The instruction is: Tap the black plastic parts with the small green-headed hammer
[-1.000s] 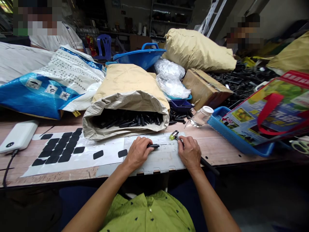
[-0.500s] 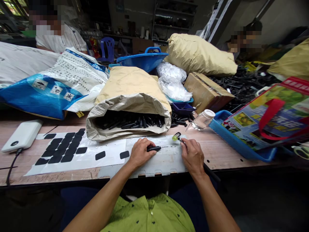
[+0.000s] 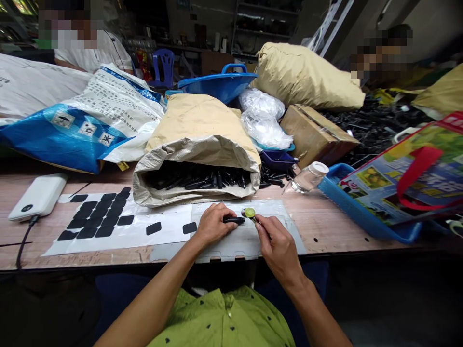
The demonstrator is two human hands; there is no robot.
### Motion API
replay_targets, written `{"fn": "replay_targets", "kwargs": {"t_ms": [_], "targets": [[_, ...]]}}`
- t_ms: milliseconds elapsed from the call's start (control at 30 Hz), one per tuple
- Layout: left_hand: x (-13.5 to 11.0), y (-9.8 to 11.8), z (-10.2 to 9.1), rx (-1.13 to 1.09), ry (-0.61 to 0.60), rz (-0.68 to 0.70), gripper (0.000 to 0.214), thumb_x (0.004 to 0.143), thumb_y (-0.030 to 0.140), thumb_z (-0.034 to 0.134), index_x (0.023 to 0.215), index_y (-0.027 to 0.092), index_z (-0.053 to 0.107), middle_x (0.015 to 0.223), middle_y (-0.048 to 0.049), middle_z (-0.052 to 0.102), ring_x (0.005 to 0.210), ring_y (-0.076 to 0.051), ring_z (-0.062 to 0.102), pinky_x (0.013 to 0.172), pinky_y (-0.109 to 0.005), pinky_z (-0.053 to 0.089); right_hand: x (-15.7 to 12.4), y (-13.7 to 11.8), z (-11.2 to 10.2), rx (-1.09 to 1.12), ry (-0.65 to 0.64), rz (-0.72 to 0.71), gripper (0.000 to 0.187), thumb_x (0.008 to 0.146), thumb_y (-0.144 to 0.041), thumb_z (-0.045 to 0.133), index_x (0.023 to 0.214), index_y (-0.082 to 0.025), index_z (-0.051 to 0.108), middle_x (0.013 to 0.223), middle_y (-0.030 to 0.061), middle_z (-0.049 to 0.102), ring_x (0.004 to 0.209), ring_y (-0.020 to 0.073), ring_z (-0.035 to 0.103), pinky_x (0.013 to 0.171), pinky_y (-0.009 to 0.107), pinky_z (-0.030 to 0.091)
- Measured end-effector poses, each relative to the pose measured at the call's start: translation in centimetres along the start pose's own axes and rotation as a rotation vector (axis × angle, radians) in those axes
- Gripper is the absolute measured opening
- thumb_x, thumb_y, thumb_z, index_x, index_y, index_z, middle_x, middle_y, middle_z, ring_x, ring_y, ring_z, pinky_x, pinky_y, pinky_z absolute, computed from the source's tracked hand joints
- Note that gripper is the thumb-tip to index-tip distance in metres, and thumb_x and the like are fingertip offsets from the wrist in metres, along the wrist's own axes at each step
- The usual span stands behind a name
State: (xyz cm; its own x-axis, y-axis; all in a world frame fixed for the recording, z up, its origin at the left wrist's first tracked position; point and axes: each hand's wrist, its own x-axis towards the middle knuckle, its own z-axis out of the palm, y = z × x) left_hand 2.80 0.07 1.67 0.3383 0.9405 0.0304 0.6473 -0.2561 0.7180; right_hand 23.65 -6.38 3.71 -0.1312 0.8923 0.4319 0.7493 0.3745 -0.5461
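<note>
One black piece [image 3: 235,220]: pinched in left hand [image 3: 213,224], over grey board [image 3: 240,245]
Hammer [image 3: 249,212]: gripped in right hand [image 3: 278,241], head by that piece's tip
Sack [image 3: 204,120]: beyond both hands, loads more black pieces [image 3: 213,179] inside, no clue which are done

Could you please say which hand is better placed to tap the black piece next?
Probably the right hand: it holds the hammer, head near the black piece, which the left hand holds.

Dim room, grey wall [image 3: 432,21] at upper right
1 blue chair [image 3: 169,67] upper left of centre; shelves [image 3: 265,33] at top centre.
</note>
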Motion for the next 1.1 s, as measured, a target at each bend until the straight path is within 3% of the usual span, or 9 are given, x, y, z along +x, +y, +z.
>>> {"fn": "replay_targets", "kwargs": {"t_ms": [200,400,600,733,867,1000,1100], "targets": [[0.1,-0.1,0.1,0.005,0.001,0.007,0.02,0.081,0.029,0.076,0.1,0.028,0.079,0.093,-0.0018,0.068,0.098,-0.024,0.057,0.088,-0.035,0.044,-0.3,0.0,0.3,-0.06,-0.05,0.012,0.031,0.104,-0.029,0.044,0.125,-0.023,0.066,0.098,0.0077,0.068,0.093,0.0209,0.066,0.086,0.034,0.053],[0.0,0.0,0.0,-0.003,-0.003,0.016,0.017,0.082,0.028,0.076,0.099,0.028,0.077,0.096,-0.0016,0.068,0.098,-0.023,0.057,0.09,-0.035,0.044,0.2,-1.4,0.6,0.005,0.004,-0.013,0.03,0.104,-0.027,0.044,0.126,-0.023,0.065,0.102,0.0084,0.068,0.098,0.0207,0.065,0.089,0.034,0.052],[-0.1,0.0,0.0,0.001,0.008,0.006,0.013,0.082,0.029,0.075,0.094,0.026,0.077,0.095,-0.0012,0.068,0.097,-0.023,0.057,0.086,-0.034,0.044,0.1,-1.6,1.4,-0.035,-0.07,-0.017,0.03,0.104,-0.027,0.044,0.122,-0.022,0.067,0.098,0.0075,0.068,0.093,0.0203,0.066,0.085,0.032,0.053],[-0.1,-0.1,-0.1,0.0,0.006,0.016,0.019,0.08,0.028,0.077,0.099,0.027,0.077,0.095,-0.001,0.069,0.1,-0.024,0.058,0.088,-0.035,0.044,1.0,0.3,0.2,-0.06,0.022,0.02,0.03,0.103,-0.03,0.045,0.123,-0.023,0.066,0.102,0.0078,0.069,0.097,0.0207,0.066,0.089,0.033,0.051],[-0.3,0.0,0.0,0.022,0.027,0.022,0.021,0.079,0.026,0.076,0.1,0.025,0.075,0.096,-0.0014,0.07,0.099,-0.024,0.059,0.087,-0.036,0.044,2.0,4.1,-0.7,-0.278,0.063,0.105,0.028,0.101,-0.03,0.048,0.117,-0.023,0.07,0.1,0.0066,0.068,0.095,0.021,0.063,0.085,0.032,0.047],[-0.5,0.1,0.2,0.018,0.063,0.036,0.023,0.078,0.024,0.076,0.1,0.024,0.073,0.095,-0.0007,0.069,0.095,-0.023,0.059,0.083,-0.035,0.044,2.1,7.3,-0.2,-0.432,0.068,0.135,0.026,0.097,-0.027,0.052,0.113,-0.022,0.072,0.096,0.0066,0.065,0.093,0.0216,0.058,0.082,0.032,0.043],[-0.6,0.1,0.3,0.023,0.08,0.041,0.023,0.076,0.023,0.076,0.099,0.023,0.072,0.094,-0.0004,0.069,0.094,-0.023,0.059,0.082,-0.035,0.044,1.7,8.0,0.5,-0.485,0.094,0.124,0.025,0.097,-0.027,0.054,0.114,-0.021,0.071,0.096,0.0067,0.065,0.091,0.0216,0.055,0.082,0.033,0.041]]}}
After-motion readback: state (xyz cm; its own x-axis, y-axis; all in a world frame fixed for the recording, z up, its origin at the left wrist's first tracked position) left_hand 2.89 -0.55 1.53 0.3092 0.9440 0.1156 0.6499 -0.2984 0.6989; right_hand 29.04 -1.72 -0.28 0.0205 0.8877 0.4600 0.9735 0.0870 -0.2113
